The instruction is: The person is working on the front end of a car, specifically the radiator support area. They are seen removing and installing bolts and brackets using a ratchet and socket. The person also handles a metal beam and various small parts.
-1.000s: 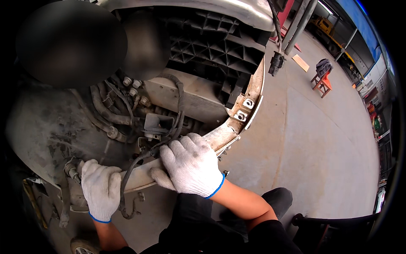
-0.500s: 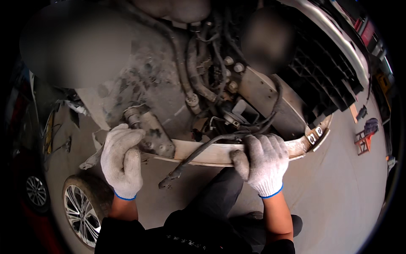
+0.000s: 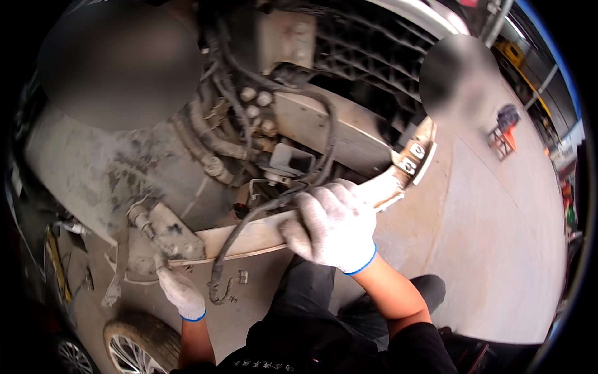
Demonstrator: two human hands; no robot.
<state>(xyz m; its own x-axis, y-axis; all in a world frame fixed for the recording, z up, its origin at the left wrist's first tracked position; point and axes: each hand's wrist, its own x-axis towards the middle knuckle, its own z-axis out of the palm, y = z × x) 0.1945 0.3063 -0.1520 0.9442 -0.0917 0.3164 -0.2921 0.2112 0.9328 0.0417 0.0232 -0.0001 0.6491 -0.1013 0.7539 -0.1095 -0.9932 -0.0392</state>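
Observation:
A curved, pale metal bumper beam (image 3: pixel 240 240) runs across the front of a vehicle's bared underside. My right hand (image 3: pixel 330 227), in a white knit glove with a blue cuff, is closed over the beam's middle, with the thumb on the near side. At the beam's left end, my left hand (image 3: pixel 182 293), gloved alike, grips the lower edge beside a mounting bracket (image 3: pixel 177 234); some of its fingertips are hidden. A dark wiring cable (image 3: pixel 225 252) drapes over the beam between my hands, its connector end (image 3: pixel 242 277) hanging free below.
Black grille mesh (image 3: pixel 367 53) and a metal rail (image 3: pixel 330 124) lie beyond the beam. Hoses (image 3: pixel 202 146) and a fluid-stained panel (image 3: pixel 118 168) fill the left side. A loose wheel (image 3: pixel 134 346) stands at lower left. An orange stool (image 3: pixel 503 143) is on the floor at right.
My view has turned to the right, and the beam now slants up to the right. My left hand has slid lower, to the beam's left end. The right hand keeps its grip.

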